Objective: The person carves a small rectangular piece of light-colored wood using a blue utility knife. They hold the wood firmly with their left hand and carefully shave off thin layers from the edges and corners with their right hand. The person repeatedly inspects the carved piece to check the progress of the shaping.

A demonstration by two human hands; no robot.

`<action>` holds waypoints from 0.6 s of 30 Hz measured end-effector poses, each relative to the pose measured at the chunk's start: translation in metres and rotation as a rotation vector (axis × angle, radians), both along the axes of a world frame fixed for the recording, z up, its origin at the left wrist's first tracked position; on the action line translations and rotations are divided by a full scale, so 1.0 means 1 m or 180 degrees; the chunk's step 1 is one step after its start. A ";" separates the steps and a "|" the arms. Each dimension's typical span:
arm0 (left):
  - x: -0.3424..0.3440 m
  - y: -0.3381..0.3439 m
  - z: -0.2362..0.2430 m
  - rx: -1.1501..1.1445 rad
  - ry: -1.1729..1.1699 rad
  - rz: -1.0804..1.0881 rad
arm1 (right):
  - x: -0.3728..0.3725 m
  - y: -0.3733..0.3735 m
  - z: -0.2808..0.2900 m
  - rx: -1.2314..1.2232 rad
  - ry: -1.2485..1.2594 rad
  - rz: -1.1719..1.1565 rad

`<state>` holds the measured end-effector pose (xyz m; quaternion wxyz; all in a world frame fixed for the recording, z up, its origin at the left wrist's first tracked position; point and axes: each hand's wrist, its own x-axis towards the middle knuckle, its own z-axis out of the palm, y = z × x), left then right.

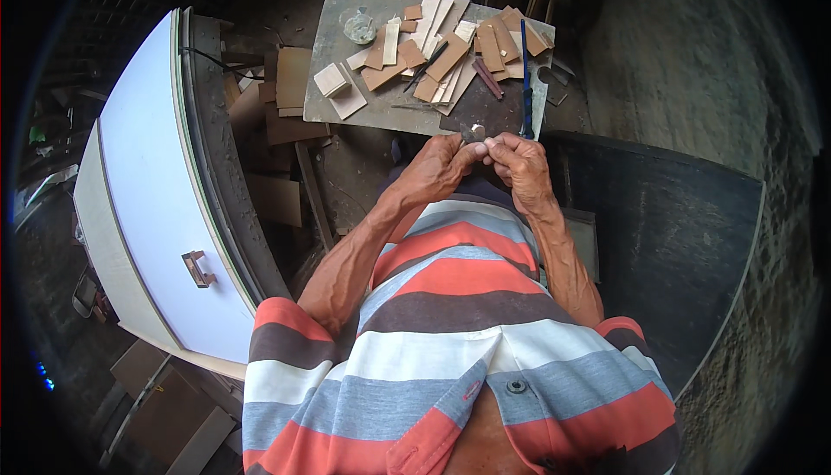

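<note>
My left hand (440, 166) and my right hand (521, 167) meet at the near edge of a low worktable (329, 59). Both are closed in a pinch, thumbs and fingertips almost touching. A tiny pale piece (477, 131) shows at the fingertips; what else they grip is too small to make out. Just beyond lies a dark flat piece (480, 114) on the tabletop. Beside my right hand, a long thin tool with a blue handle (527, 111) points away from me. A short dark red stick (487, 78) rests a little farther off.
Thin wood offcuts (446, 58), pale and brown, pile over the table, with a slim black tool (427, 66) among them. A small clear bowl (359, 28) stands far left. A white panel with a handle (164, 189) rises at left, a large dark board (662, 232) at right.
</note>
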<state>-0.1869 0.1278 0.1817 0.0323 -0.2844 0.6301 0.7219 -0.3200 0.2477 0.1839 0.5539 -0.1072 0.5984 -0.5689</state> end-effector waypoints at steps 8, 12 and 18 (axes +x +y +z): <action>0.004 0.002 -0.012 0.0081 -0.0084 -0.0046 | -0.008 0.006 0.000 0.0135 -0.0020 0.0307; -0.002 0.008 -0.010 -0.0095 -0.0123 0.0202 | -0.001 0.004 -0.001 0.0052 0.0069 -0.0085; -0.005 0.012 -0.015 -0.0117 -0.0111 0.0345 | 0.006 0.003 -0.002 0.0002 0.0430 -0.0299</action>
